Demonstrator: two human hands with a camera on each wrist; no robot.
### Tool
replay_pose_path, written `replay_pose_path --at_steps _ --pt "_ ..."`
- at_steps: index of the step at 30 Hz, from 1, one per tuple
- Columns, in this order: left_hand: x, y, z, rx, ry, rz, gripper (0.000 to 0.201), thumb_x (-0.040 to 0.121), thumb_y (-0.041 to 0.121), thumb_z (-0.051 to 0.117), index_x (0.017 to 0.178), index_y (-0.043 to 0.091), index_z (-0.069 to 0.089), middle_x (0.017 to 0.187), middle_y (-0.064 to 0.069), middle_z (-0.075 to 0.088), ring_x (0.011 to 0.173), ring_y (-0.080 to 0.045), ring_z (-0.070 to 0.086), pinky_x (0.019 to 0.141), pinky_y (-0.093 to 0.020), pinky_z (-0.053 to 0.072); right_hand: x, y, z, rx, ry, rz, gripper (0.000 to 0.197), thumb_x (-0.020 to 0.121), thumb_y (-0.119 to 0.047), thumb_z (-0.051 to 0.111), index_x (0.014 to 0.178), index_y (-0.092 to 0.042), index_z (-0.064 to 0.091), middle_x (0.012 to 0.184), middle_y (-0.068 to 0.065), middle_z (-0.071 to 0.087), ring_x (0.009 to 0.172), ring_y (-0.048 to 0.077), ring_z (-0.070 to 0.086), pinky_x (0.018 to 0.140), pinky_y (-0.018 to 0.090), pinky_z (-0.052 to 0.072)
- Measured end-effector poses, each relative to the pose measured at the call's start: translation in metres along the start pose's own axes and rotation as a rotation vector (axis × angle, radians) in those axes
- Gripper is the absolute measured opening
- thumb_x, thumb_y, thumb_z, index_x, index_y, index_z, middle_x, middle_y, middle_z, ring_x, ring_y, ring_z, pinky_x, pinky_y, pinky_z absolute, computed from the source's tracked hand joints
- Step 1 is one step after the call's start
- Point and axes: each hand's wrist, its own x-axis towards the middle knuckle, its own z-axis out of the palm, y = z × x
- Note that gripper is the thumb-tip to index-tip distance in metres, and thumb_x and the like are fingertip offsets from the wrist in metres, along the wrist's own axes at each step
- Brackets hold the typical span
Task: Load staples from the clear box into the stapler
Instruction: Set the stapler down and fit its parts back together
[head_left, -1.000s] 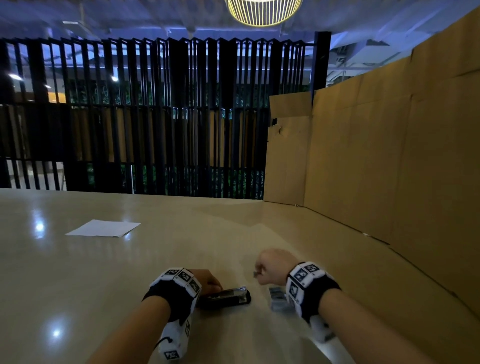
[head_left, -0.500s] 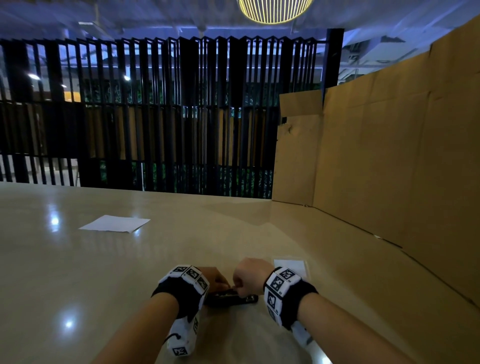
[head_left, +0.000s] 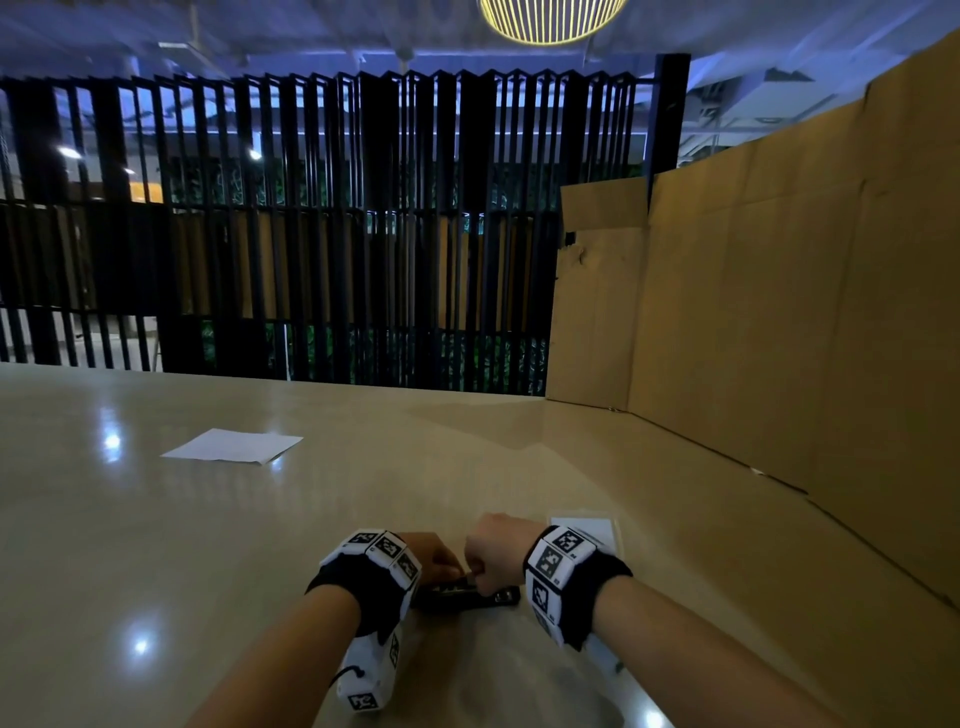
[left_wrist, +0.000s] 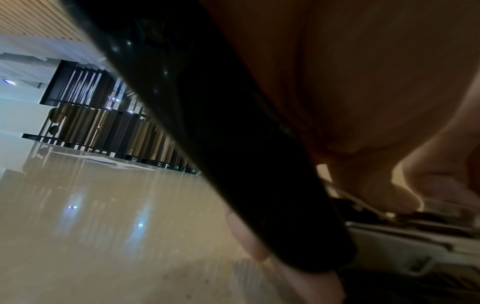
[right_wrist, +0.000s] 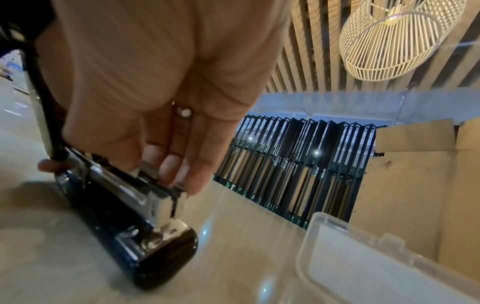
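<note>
The black stapler (head_left: 483, 600) lies on the table near me with its top cover (left_wrist: 221, 144) swung up. My left hand (head_left: 434, 558) grips that cover from the left, fingers (left_wrist: 249, 242) curled behind it. My right hand (head_left: 491, 551) is over the open metal magazine (right_wrist: 130, 191). It pinches a short strip of staples (right_wrist: 135, 171) down against the channel. The clear box (head_left: 592, 527) sits open just right of the stapler, partly behind my right wrist. Its lid (right_wrist: 376, 267) fills the lower right of the right wrist view.
A white sheet of paper (head_left: 234, 447) lies further out to the left on the glossy beige table (head_left: 156, 571). A cardboard wall (head_left: 779, 312) runs along the right side. Black slatted fencing (head_left: 311, 234) stands beyond the far edge.
My right hand moved left from above the clear box to the stapler, carrying the staples, and the box is now uncovered. The left hand stayed on the stapler.
</note>
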Motion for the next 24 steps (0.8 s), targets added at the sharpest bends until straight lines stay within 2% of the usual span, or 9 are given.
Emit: replay_pose_path --at_steps 2,4,9,11,14,18,21,24 --pt "-0.001 0.000 0.000 -0.003 -0.002 0.005 0.038 0.099 0.025 0.042 0.131 0.011 0.057 0.135 -0.011 0.059 0.123 -0.028 0.055 0.108 -0.039 0.039 0.000 0.000 -0.001 0.008 0.006 -0.001 0.011 0.083 -0.009 0.062 0.076 -0.001 0.062 0.064 0.012 0.051 0.068 0.027 0.051 0.064 0.029 0.040" --pt "-0.002 -0.001 0.001 0.001 -0.008 0.008 0.038 0.099 0.025 0.041 0.131 0.011 0.057 0.135 -0.011 0.059 0.123 -0.028 0.055 0.107 -0.038 0.040 -0.002 0.000 0.000 0.022 0.015 -0.002 0.015 0.083 -0.009 0.063 0.087 0.004 0.069 0.073 0.014 0.054 0.069 0.026 0.051 0.064 0.030 0.040" --pt "-0.004 -0.001 0.000 0.009 -0.010 0.010 0.038 0.099 0.025 0.041 0.131 0.011 0.057 0.134 -0.012 0.059 0.122 -0.029 0.055 0.107 -0.039 0.040 -0.004 -0.001 -0.002 0.019 0.005 -0.003 0.022 0.085 -0.011 0.063 0.100 0.002 0.070 0.090 0.020 0.067 0.073 0.024 0.053 0.066 0.029 0.041" --pt "-0.005 0.001 0.001 0.007 0.000 0.003 0.038 0.099 0.025 0.040 0.130 0.011 0.057 0.134 -0.012 0.059 0.122 -0.029 0.055 0.107 -0.039 0.040 -0.004 -0.003 -0.002 0.012 0.002 -0.001 0.022 0.085 -0.012 0.062 0.100 0.002 0.070 0.090 0.019 0.067 0.073 0.025 0.053 0.066 0.029 0.042" --pt "-0.007 0.003 0.001 0.004 0.004 -0.002 0.038 0.100 0.023 0.040 0.129 0.008 0.057 0.134 -0.014 0.059 0.122 -0.030 0.055 0.106 -0.038 0.039 -0.004 -0.005 -0.002 -0.004 0.008 -0.003 0.021 0.085 -0.012 0.061 0.096 0.004 0.070 0.079 0.017 0.060 0.070 0.027 0.053 0.064 0.029 0.041" --pt "-0.007 0.005 0.000 0.001 0.008 -0.007 0.037 0.100 0.022 0.040 0.129 0.007 0.057 0.132 -0.016 0.060 0.122 -0.032 0.055 0.104 -0.037 0.040 -0.005 -0.009 -0.004 -0.028 0.002 -0.013 0.024 0.086 -0.012 0.060 0.100 0.006 0.068 0.086 0.022 0.063 0.072 0.027 0.052 0.065 0.031 0.041" --pt "-0.006 0.002 0.001 -0.005 -0.003 -0.028 0.038 0.099 0.024 0.041 0.128 0.006 0.058 0.130 -0.019 0.060 0.119 -0.033 0.056 0.103 -0.038 0.041 -0.005 -0.013 -0.005 -0.057 0.002 -0.020 0.026 0.087 -0.011 0.059 0.102 0.008 0.067 0.078 0.016 0.054 0.071 0.028 0.052 0.064 0.031 0.040" --pt "-0.005 0.002 0.002 -0.010 0.002 -0.033 0.038 0.099 0.025 0.041 0.126 0.006 0.059 0.129 -0.020 0.060 0.118 -0.034 0.056 0.102 -0.039 0.042 -0.005 -0.017 -0.005 -0.077 -0.008 -0.017 0.024 0.087 -0.009 0.059 0.102 0.009 0.065 0.079 0.016 0.052 0.071 0.028 0.051 0.065 0.031 0.040"
